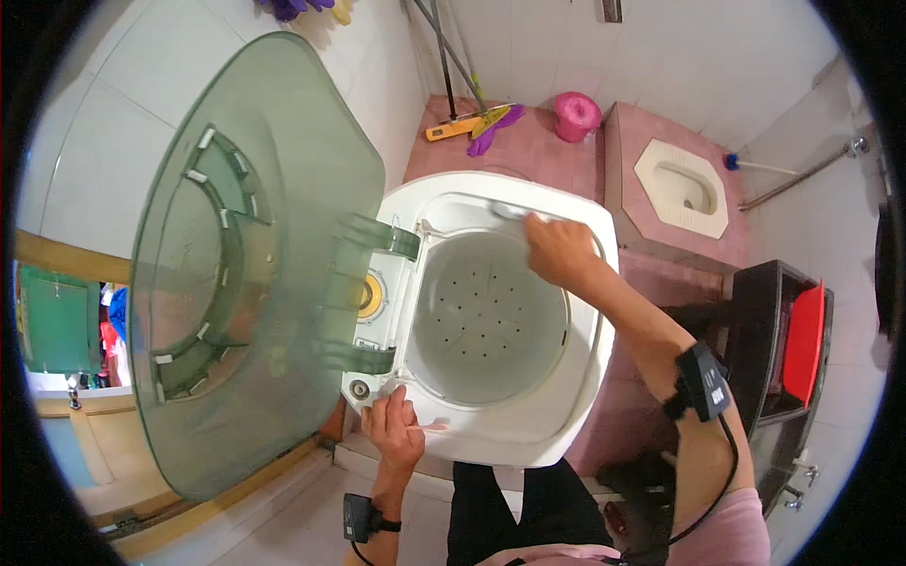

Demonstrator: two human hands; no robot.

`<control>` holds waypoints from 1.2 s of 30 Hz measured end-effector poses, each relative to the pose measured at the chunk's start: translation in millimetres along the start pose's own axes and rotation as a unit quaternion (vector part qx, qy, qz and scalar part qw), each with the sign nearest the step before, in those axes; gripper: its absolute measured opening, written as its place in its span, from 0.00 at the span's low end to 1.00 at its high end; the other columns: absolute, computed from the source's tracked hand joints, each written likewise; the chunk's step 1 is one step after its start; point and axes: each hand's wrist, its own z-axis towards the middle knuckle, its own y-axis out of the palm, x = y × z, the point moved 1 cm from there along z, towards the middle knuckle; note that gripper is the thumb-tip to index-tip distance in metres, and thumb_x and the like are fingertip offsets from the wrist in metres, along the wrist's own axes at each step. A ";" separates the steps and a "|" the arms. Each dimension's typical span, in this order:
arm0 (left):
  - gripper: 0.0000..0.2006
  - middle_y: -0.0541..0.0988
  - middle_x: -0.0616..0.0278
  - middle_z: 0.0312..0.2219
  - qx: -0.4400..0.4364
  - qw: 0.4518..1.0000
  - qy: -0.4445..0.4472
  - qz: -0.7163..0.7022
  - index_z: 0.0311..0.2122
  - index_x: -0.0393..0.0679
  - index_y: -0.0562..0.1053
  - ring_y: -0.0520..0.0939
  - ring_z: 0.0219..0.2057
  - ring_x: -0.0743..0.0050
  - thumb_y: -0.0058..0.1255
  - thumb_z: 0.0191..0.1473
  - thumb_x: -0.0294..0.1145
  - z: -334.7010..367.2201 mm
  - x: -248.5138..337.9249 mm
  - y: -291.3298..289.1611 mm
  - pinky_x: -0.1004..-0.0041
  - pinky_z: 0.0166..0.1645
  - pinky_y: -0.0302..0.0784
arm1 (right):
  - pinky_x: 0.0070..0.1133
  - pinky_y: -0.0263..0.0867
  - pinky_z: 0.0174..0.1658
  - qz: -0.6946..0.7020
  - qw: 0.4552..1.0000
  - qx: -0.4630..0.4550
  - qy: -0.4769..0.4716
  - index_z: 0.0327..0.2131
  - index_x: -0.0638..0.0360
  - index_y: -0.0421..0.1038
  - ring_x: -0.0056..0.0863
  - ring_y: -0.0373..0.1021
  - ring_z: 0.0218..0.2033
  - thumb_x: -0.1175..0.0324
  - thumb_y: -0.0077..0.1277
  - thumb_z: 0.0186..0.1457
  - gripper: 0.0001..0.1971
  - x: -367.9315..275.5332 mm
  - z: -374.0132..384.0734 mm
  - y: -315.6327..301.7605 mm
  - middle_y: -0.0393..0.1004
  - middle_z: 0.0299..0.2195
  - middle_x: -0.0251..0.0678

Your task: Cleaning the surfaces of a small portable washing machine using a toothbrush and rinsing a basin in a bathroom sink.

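Observation:
A white top-loading washing machine [576, 377] stands in front of me with its green see-through lid [293, 189] raised to the left. Its round grey tub [481, 368], dotted with small holes, shows no water. At the far rim, my right hand [562, 250] is closed round a small thing with a blurred grey-white end [505, 210], its kind unclear. My left hand [392, 429] rests at the near left corner with curled fingers, beside the lid's lower hinge. A thin pinkish shape lies by its fingertips; I cannot make out whether it is held.
Beyond the machine are a pink bucket [577, 116], a squat toilet [684, 187] on a raised step, and an orange broom head [451, 128] with poles against the wall. To the right stands a dark rack [755, 335] holding a red panel [805, 344].

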 end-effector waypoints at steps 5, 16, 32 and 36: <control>0.11 0.69 0.60 0.23 -0.002 1.000 0.005 -0.008 0.35 0.36 0.72 0.69 0.22 0.65 0.46 0.44 0.27 3.2 8.2 6.7 0.66 0.27 0.58 | 0.36 0.67 0.26 0.066 0.994 0.029 0.077 0.46 0.64 0.62 0.41 0.72 0.25 0.69 0.42 0.45 0.21 39.1 -22.1 4.5 0.73 0.21 0.46; 0.17 0.71 0.57 0.24 0.008 1.000 0.003 -0.026 0.36 0.35 0.72 0.71 0.24 0.62 0.36 0.54 0.39 1.3 3.7 0.1 0.65 0.27 0.60 | 0.34 0.68 0.35 0.099 0.994 -0.026 0.049 0.36 0.62 0.68 0.40 0.73 0.33 0.64 0.43 0.47 0.14 -47.8 55.3 -14.6 0.74 0.31 0.47; 0.11 0.69 0.58 0.24 0.020 0.999 0.009 -0.031 0.35 0.36 0.72 0.67 0.21 0.62 0.41 0.52 0.31 1.8 6.3 8.2 0.66 0.26 0.58 | 0.38 0.66 0.34 0.066 0.965 -0.023 0.253 0.34 0.61 0.67 0.47 0.71 0.30 0.65 0.38 0.48 0.13 60.6 -67.6 7.3 0.73 0.26 0.49; 0.10 0.69 0.57 0.23 0.017 1.000 0.018 -0.005 0.35 0.36 0.72 0.68 0.21 0.61 0.42 0.51 0.28 5.6 11.6 5.2 0.65 0.26 0.59 | 0.39 0.66 0.34 0.081 0.963 0.003 0.257 0.34 0.61 0.67 0.47 0.70 0.32 0.64 0.40 0.47 0.13 80.8 -98.8 21.1 0.72 0.28 0.51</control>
